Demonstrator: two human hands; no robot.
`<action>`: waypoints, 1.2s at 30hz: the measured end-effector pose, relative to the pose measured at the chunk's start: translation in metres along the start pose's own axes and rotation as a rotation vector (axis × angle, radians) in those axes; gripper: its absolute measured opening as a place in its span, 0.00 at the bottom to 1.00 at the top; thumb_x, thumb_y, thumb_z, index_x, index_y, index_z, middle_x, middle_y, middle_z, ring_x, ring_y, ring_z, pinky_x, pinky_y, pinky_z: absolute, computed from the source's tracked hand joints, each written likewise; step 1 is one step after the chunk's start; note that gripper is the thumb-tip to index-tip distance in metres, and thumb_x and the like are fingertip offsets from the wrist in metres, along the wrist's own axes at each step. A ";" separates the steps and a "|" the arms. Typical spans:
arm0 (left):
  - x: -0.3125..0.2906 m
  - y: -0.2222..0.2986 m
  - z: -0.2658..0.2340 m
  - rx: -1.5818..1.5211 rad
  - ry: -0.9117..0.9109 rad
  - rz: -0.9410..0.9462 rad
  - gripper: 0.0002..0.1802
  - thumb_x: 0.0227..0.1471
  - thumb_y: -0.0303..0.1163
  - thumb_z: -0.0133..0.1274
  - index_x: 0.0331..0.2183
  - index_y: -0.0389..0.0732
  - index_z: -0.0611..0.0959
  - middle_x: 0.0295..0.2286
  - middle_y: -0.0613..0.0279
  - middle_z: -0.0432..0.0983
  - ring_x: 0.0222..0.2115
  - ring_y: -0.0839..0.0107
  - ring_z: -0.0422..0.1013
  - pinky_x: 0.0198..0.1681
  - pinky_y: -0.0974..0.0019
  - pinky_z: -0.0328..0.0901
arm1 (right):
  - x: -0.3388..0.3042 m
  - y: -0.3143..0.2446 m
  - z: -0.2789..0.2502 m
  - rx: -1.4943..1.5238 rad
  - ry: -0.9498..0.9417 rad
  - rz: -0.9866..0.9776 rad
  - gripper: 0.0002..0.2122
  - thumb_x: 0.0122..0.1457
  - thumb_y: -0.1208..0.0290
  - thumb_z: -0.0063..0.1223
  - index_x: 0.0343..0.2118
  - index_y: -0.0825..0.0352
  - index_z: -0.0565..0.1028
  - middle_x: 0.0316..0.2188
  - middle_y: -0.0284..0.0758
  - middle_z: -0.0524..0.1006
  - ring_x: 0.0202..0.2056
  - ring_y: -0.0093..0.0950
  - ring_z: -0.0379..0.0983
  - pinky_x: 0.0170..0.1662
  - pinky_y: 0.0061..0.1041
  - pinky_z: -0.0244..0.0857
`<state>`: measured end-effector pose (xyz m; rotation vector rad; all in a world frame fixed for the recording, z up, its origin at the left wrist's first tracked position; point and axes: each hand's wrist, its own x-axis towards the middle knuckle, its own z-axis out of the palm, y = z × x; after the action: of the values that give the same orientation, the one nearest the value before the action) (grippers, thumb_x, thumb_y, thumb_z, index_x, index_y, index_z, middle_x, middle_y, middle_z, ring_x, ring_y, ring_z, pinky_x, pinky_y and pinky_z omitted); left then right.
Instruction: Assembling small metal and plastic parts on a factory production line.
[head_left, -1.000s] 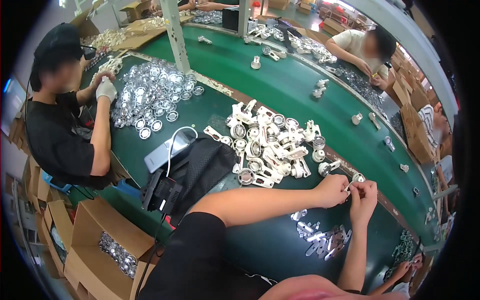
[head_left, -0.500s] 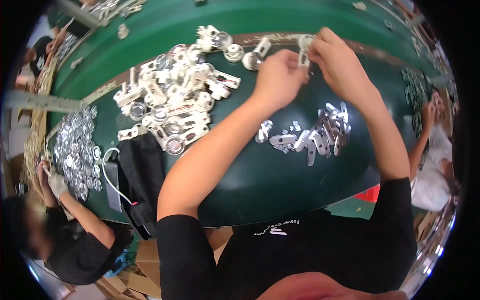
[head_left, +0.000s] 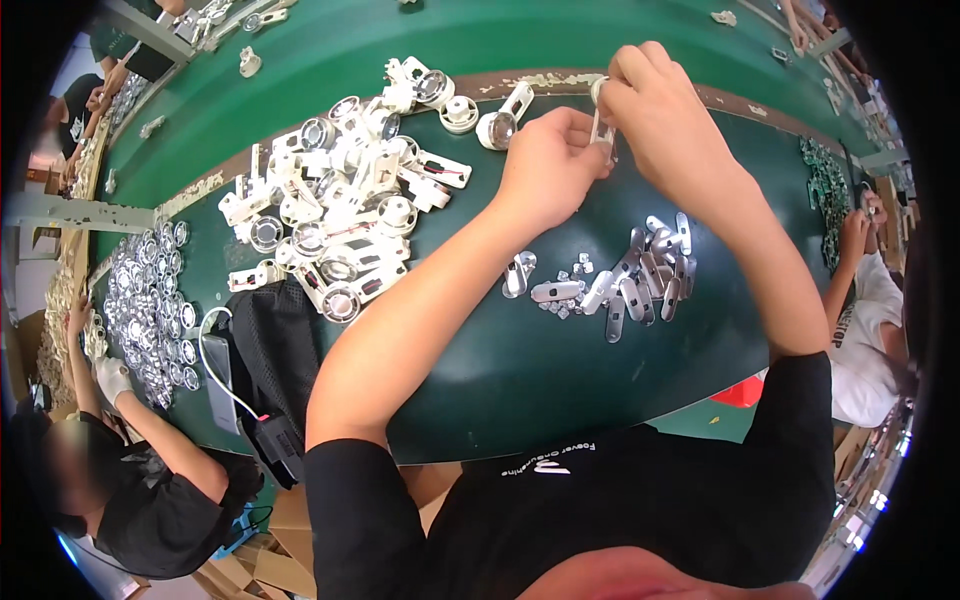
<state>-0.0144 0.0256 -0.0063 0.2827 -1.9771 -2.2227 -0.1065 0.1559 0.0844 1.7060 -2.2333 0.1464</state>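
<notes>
Here's the green surface [head_left: 560, 385], sweeping wide, with a heap of white parts [head_left: 340, 190] at ten o'clock! Silvery plates [head_left: 645, 275] lie near three. Up at one o'clock, the right hand [head_left: 660, 110] has its grip clamped on the top end of a white piece [head_left: 602, 130]; the left hand [head_left: 548, 160] pinches the lower end, some fingertips hidden. That piece sits between the two, about equally near, long axis twelve to six!
</notes>
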 end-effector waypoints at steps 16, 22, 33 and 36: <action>0.005 -0.008 -0.005 -0.030 0.082 0.054 0.07 0.56 0.21 0.58 0.38 0.32 0.79 0.30 0.54 0.84 0.30 0.68 0.82 0.36 0.64 0.76 | 0.016 0.008 0.014 0.204 0.067 -0.069 0.07 0.49 0.84 0.58 0.33 0.74 0.76 0.54 0.46 0.73 0.63 0.49 0.64 0.63 0.44 0.63; 0.004 -0.003 0.010 -0.097 0.111 0.102 0.06 0.56 0.21 0.59 0.35 0.31 0.79 0.26 0.55 0.83 0.25 0.69 0.80 0.28 0.64 0.74 | -0.005 0.010 0.022 0.296 0.107 0.069 0.04 0.54 0.87 0.54 0.30 0.74 0.72 0.56 0.48 0.71 0.63 0.51 0.63 0.64 0.44 0.60; 0.010 -0.016 0.014 0.128 0.281 0.250 0.05 0.53 0.24 0.59 0.29 0.34 0.79 0.21 0.52 0.82 0.23 0.62 0.81 0.27 0.60 0.72 | -0.004 0.006 0.026 0.338 0.071 0.116 0.06 0.53 0.87 0.57 0.33 0.74 0.73 0.56 0.49 0.72 0.61 0.50 0.66 0.63 0.44 0.61; 0.012 -0.014 0.014 0.079 0.267 0.215 0.04 0.53 0.24 0.58 0.29 0.34 0.79 0.21 0.53 0.82 0.23 0.62 0.81 0.27 0.59 0.73 | -0.003 0.006 0.027 0.248 0.095 0.052 0.06 0.54 0.87 0.56 0.33 0.73 0.73 0.56 0.48 0.72 0.62 0.50 0.65 0.63 0.45 0.61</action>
<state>-0.0294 0.0383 -0.0187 0.3392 -1.8581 -1.8718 -0.1168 0.1533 0.0587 1.7204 -2.2671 0.5251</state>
